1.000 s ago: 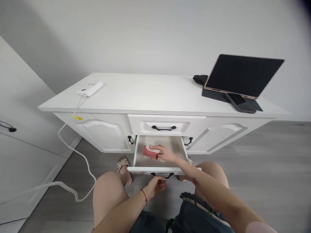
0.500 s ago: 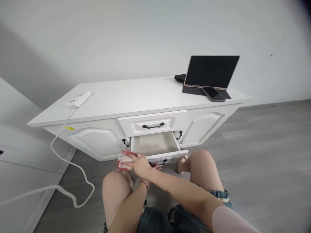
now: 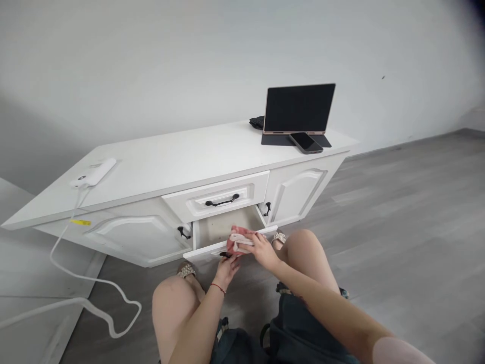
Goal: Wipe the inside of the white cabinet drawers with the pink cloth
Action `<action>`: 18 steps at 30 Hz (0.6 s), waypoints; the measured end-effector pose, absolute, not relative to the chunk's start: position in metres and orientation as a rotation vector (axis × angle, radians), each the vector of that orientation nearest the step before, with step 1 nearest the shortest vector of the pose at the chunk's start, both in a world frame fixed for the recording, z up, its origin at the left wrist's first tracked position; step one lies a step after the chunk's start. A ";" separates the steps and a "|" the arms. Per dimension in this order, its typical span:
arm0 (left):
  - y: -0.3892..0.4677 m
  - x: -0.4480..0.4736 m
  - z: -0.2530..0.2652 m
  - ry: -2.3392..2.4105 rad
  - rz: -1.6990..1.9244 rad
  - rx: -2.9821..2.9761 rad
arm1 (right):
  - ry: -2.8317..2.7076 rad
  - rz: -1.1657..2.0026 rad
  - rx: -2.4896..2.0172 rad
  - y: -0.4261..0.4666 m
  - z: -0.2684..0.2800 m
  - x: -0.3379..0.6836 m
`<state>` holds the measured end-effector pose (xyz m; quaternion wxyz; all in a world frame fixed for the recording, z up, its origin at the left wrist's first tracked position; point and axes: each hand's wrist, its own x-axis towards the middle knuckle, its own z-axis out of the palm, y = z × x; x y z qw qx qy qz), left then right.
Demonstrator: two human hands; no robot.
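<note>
The lower middle drawer (image 3: 212, 225) of a white cabinet (image 3: 182, 151) is pulled out, with a few dark specks on its pale bottom. My right hand (image 3: 263, 250) is closed on a folded red and white cloth (image 3: 237, 241), which lies against the top of the drawer's front panel. Just below, my left hand (image 3: 226, 269) has its fingers at the black handle (image 3: 224, 254) of that drawer, wrapped around it. Part of the handle is hidden by the fingers and the cloth.
On the cabinet top stand a tablet (image 3: 299, 108) in a stand, a phone (image 3: 306, 143), a black folded item (image 3: 256, 122) and a white power strip (image 3: 94, 173). Its white cable (image 3: 109, 285) hangs at the left. My knees (image 3: 308, 247) flank the drawer.
My right hand has moved the cloth from the left end of the drawer front rightward to its middle. My arms no longer cross. The view has shifted right.
</note>
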<state>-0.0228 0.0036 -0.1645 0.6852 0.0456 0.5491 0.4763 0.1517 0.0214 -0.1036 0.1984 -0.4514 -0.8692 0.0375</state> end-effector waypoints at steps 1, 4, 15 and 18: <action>0.003 -0.024 -0.165 1.235 1.055 0.093 | -2.375 0.108 -1.314 0.022 -0.106 0.163; 0.004 -0.021 -0.165 1.242 1.067 0.074 | -2.152 0.144 -1.452 0.023 -0.116 0.184; -0.001 -0.012 -0.171 1.258 1.176 0.071 | -1.240 0.236 -1.680 0.024 -0.167 0.161; -0.001 -0.012 -0.171 1.259 1.186 0.088 | -1.022 0.408 -1.695 0.026 -0.177 0.143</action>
